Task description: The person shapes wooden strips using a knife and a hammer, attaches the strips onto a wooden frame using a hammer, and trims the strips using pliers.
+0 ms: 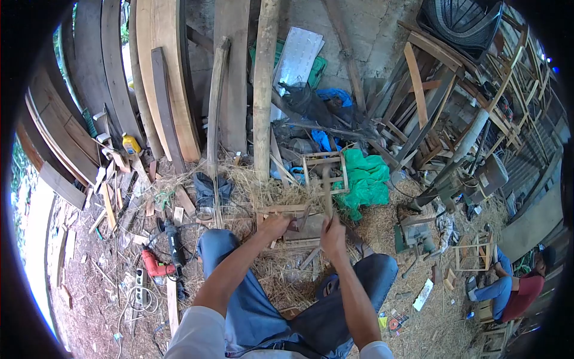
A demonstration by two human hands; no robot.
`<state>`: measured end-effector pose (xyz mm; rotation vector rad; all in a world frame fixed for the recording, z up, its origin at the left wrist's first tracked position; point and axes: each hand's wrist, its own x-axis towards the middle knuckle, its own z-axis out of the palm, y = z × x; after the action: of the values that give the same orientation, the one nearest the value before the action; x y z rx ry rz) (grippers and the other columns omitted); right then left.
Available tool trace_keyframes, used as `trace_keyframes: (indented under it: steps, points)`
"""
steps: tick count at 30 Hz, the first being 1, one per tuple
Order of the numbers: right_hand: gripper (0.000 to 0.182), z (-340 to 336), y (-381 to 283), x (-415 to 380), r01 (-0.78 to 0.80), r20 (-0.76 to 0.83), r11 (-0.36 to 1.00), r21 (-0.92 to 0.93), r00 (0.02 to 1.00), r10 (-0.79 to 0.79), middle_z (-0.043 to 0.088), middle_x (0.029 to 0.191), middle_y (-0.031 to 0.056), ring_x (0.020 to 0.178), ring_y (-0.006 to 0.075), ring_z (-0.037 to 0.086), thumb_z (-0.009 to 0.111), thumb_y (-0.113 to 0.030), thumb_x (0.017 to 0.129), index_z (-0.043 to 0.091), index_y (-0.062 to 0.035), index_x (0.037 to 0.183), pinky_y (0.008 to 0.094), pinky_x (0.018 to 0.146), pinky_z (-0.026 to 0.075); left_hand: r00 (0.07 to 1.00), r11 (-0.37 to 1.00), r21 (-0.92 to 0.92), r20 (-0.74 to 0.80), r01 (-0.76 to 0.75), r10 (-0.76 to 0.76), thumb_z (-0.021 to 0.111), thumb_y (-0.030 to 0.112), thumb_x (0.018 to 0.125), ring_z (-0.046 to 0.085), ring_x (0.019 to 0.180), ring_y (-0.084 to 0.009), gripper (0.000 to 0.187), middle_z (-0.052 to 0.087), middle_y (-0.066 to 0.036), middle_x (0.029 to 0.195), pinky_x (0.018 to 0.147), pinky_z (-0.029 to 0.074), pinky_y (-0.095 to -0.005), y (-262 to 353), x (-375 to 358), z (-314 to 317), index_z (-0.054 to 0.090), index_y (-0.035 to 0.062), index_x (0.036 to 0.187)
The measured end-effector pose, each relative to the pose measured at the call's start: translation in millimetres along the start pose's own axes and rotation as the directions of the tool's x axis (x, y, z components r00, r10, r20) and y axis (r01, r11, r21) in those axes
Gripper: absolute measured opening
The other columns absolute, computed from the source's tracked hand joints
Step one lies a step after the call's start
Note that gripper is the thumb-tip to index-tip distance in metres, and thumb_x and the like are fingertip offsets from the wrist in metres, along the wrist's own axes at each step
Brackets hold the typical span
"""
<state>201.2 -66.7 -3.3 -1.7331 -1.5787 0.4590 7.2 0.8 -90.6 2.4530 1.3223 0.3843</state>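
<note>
A seated person in blue trousers works over straw-strewn ground. The left hand (276,226) presses on a small wooden frame (293,222) lying in the straw between the knees, fingers clenched on its edge. The right hand (332,234) grips a hammer (326,192), its handle rising toward 12 o'clock. A red drill (154,265) lies at 9 o'clock, a green tarp (366,180) at 2 o'clock. Another person (515,288) sits well apart at 3 o'clock, beside wooden frames.
</note>
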Motion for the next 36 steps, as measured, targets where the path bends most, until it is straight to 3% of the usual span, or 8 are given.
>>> trace_keyframes:
  steps: [2,4,8,14,24,30,33,36]
  points:
    - [0.024,-37,-46,15,0.091,-0.11,0.994,0.068,0.99,-0.083,0.054,0.066,0.0305,0.064,0.0478,0.055,0.047,-0.021,0.092,0.046,0.0036,0.091,0.0513,0.049,0.038,0.999,1.0,-0.004,0.039,0.015,-0.015,0.049,0.034,0.09,0.061,0.066,-0.038,0.031,0.059,-0.02,0.065,0.056,0.047,-0.0476,2,-1,4,0.055,0.0057,0.099]
    - [0.024,-57,-68,31,0.158,-0.28,0.987,-0.024,0.947,-0.158,0.054,0.063,0.0279,0.06,0.0474,0.053,0.046,-0.02,0.093,0.045,0.0041,0.092,0.05,0.048,0.036,0.971,0.99,-0.005,-0.195,-0.139,0.136,0.051,0.031,0.09,0.06,0.064,-0.0372,0.027,0.059,-0.019,0.065,0.054,0.047,-0.0459,-3,-1,14,0.054,0.0048,0.095]
    - [0.024,-63,-73,35,0.183,-0.318,0.979,0.092,0.937,-0.145,0.052,0.059,0.0253,0.056,0.0462,0.052,0.045,-0.02,0.094,0.044,0.0038,0.093,0.0487,0.048,0.036,0.935,0.976,0.006,-0.286,-0.218,0.21,0.05,0.031,0.09,0.06,0.063,-0.0369,0.027,0.06,-0.018,0.067,0.054,0.047,-0.0445,-5,3,17,0.054,0.0039,0.092]
    - [0.022,64,92,-40,-0.05,0.144,0.978,-0.202,0.986,0.08,0.055,0.065,0.0285,0.062,0.0461,0.056,0.047,-0.018,0.091,0.044,0.0035,0.09,0.0501,0.049,0.042,0.995,0.987,0.122,0.011,-0.102,0.101,0.048,0.036,0.09,0.062,0.063,-0.0348,0.033,0.06,-0.019,0.064,0.051,0.048,-0.0466,-2,15,26,0.054,0.0038,0.094]
    - [0.021,56,86,-26,-0.029,0.077,0.993,-0.115,0.996,0.038,0.055,0.06,0.0286,0.06,0.0478,0.055,0.049,-0.018,0.09,0.048,0.0031,0.087,0.0519,0.049,0.042,0.996,0.996,0.028,-0.035,-0.086,0.087,0.048,0.034,0.09,0.06,0.056,-0.0363,0.03,0.058,-0.018,0.058,0.048,0.047,-0.0459,-1,13,31,0.056,0.0056,0.094]
    - [0.026,-30,-17,34,0.134,-0.271,0.99,0.03,0.955,-0.121,0.052,0.06,0.0254,0.058,0.0469,0.053,0.049,-0.021,0.092,0.046,0.0037,0.086,0.0484,0.047,0.037,0.997,0.999,0.024,0.076,-0.033,0.032,0.052,0.035,0.089,0.06,0.059,-0.0378,0.03,0.059,-0.02,0.063,0.052,0.049,-0.0465,-12,8,43,0.053,0.0061,0.096]
    - [0.024,-52,-35,50,0.175,-0.359,0.981,0.083,0.924,-0.135,0.052,0.057,0.0179,0.049,0.0323,0.054,0.043,-0.021,0.095,0.048,0.002,0.09,0.04,0.044,0.037,0.973,0.99,0.059,-0.188,-0.125,0.134,0.055,0.036,0.087,0.061,0.055,-0.0356,0.029,0.057,-0.018,0.057,0.044,0.047,-0.0438,-21,7,58,0.055,0.0079,0.094]
    - [0.024,-44,-30,43,0.134,-0.425,0.982,0.136,0.903,-0.064,0.054,0.058,0.0165,0.049,0.029,0.055,0.044,-0.021,0.095,0.047,0.0023,0.09,0.0386,0.044,0.037,0.989,0.994,0.042,-0.107,-0.101,0.105,0.047,0.034,0.091,0.062,0.06,-0.0381,0.033,0.059,-0.022,0.062,0.052,0.049,-0.0457,-16,10,48,0.058,0.0046,0.101]
